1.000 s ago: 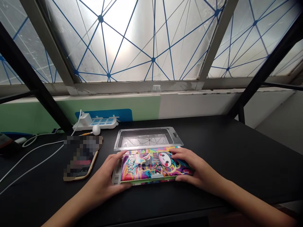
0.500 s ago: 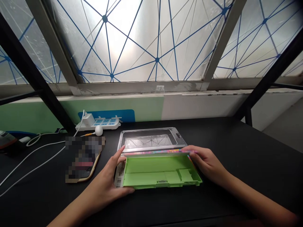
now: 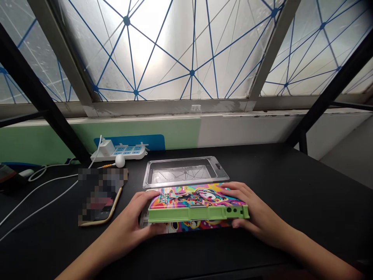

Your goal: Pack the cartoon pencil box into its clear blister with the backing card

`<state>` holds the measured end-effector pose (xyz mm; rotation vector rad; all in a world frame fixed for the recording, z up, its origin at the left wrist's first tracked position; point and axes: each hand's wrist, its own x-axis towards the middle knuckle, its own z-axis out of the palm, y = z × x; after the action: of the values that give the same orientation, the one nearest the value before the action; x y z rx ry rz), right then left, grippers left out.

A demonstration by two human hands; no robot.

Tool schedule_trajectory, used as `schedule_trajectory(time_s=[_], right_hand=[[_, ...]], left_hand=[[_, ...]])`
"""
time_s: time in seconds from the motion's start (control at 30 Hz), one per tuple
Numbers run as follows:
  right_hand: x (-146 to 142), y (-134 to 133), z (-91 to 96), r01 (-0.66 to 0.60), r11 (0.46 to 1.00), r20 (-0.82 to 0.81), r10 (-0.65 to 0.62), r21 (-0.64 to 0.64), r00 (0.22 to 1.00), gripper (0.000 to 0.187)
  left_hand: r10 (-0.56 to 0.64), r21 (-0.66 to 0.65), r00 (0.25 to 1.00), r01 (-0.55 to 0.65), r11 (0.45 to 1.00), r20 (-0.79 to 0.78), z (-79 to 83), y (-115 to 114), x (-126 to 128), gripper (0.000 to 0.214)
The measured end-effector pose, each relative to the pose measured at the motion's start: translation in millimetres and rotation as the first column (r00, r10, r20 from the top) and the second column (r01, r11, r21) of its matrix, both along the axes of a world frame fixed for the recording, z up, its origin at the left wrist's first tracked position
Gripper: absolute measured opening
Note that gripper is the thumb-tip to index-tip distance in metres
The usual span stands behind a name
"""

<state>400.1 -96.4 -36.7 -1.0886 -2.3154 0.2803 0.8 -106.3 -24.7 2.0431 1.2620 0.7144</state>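
Note:
A pencil case (image 3: 192, 213) with a colourful cartoon lid and green plastic sides lies between my hands, its lid down. My left hand (image 3: 142, 214) grips its left end, fingers on top and thumb along the lower front edge. At the opposite end, my right hand (image 3: 247, 206) holds the case with fingers over the lid and thumb beneath the front corner. A pale piece with a barcode shows partly beside my left fingers. Just behind the case rests a clear plastic package shell (image 3: 186, 172). The inside of the case is hidden.
A phone (image 3: 101, 198) with a blurred screen lies to the left on the black desk (image 3: 291, 186). White cables run past it to a power strip (image 3: 128, 151) by the wall. Black frame bars slant up at both sides before the patterned window.
The case's lid was raised, showing the green inside; now it is down and the printed top shows. My right hand has moved from the lid edge to around the right end.

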Motion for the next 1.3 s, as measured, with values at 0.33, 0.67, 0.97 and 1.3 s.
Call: schedule_trajectory(time_s=[0.33, 0.67, 0.97, 1.3], right_hand=[[-21.6, 11.0, 19.2, 0.315, 0.887, 0.049, -0.317, -0.337, 0.947, 0.043], [-33.4, 24.0, 37.4, 0.289, 0.941, 0.541, -0.338, 0.176, 0.770, 0.049], [-100.8, 27.1, 42.5, -0.041, 0.979, 0.471, -0.059, 0.200, 0.880, 0.030], [-116.9, 39.7, 27.2, 0.065, 0.985, 0.333, -0.115, 0.158, 0.936, 0.024]], left_hand=[[0.077, 0.048, 0.994, -0.074, 0.996, -0.072, -1.2, 4.3, 2.6, 0.052], [0.114, -0.010, 0.993, -0.114, 0.993, -0.033, -11.0, 5.5, -4.7, 0.082], [0.117, -0.032, 0.993, -0.116, 0.993, 0.003, -10.4, 5.5, -2.4, 0.094], [0.118, 0.022, 0.992, -0.117, 0.993, -0.043, -6.7, 2.0, -1.2, 0.094]])
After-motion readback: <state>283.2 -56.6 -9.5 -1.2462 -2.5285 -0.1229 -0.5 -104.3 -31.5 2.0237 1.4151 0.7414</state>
